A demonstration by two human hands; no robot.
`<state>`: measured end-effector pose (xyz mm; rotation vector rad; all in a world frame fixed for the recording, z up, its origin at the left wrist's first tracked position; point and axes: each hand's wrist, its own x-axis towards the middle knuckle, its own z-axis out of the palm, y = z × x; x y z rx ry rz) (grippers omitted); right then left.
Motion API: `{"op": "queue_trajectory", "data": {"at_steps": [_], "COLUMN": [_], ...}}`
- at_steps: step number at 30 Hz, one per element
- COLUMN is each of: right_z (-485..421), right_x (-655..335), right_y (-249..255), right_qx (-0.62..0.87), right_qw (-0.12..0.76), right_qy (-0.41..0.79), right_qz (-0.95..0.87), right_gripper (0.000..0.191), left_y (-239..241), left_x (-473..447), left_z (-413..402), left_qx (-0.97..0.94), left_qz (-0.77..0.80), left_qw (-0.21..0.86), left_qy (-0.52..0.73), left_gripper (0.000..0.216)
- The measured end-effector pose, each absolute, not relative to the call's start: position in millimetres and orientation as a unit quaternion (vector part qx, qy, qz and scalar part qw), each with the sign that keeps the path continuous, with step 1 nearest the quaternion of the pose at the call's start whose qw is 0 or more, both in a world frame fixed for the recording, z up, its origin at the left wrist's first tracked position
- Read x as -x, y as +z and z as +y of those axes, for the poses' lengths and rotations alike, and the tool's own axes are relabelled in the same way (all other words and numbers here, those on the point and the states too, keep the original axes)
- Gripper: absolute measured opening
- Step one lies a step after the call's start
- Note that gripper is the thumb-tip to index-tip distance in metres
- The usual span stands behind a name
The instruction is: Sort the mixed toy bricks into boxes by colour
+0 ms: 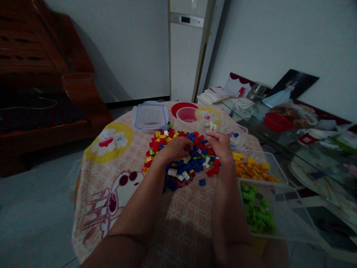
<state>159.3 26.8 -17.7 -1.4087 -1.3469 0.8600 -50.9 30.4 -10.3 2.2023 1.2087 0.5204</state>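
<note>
Left hand (180,147) and right hand (221,146) are working over mixed bricks (196,163)

The mixed bricks are lying heaped in the middle of the cloth-covered surface (186,219), with red, yellow, blue, white and a few green ones showing. The left hand is reaching in from the left, its fingers curling down into the heap; it is hiding its own fingertips, so whether it is gripping a brick I cannot tell. The right hand is hanging at the heap's right side, thumb and fingers bending loosely and pointing left; blue bricks are lying near its tips, and I cannot tell if it is holding one. A single blue brick (202,182) is resting apart from the heap, on its near side.

To the right, yellow bricks (252,169) are filling part of a clear box, and green bricks (256,212) are lying in another clear box just nearer. Beyond the right hand, a smaller box (243,134) is holding a blue piece (236,135). White pieces (211,125) are sitting at the far side, to the right of a red bowl (189,115). A blue-rimmed box (150,117) is standing far left of the bowl. Farther right, a glass table (245,115) is carrying papers (216,94) and a red basket (278,122).
</note>
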Motion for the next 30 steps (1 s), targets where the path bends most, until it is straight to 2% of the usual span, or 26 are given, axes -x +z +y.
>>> {"op": "queue_trajectory", "data": {"at_steps": [5, 9, 15, 21, 24, 30], "right_z": [21, 20, 20, 19, 26, 47], "right_x": [-149, -140, -136, -139, -143, -152], "right_y": [-12, -12, -13, -13, -19, -39], "right_qx": [0.55, 0.51, 0.455, 0.48, 0.513, 0.5], "right_qw": [0.451, 0.441, 0.472, 0.489, 0.529, 0.694], "right_qy": [0.409, 0.46, 0.515, 0.499, 0.468, 0.381], "right_qz": [-0.571, -0.578, -0.552, -0.53, -0.488, -0.349], "right_gripper": [0.019, 0.018, 0.035, 0.03, 0.029, 0.037], "left_y": [-17, -21, -21, -21, -18, -16], "left_x": [52, 50, 45, 42, 48, 61], "left_z": [40, 43, 43, 41, 41, 42], "left_qx": [-0.733, -0.684, -0.657, -0.676, -0.678, -0.655], "left_qz": [0.421, 0.408, 0.407, 0.43, 0.463, 0.496], "left_qw": [0.381, 0.4, 0.416, 0.395, 0.362, 0.344], "left_qy": [0.374, 0.453, 0.479, 0.45, 0.441, 0.455], "left_gripper": [0.021, 0.026, 0.026, 0.032, 0.031, 0.034]}}
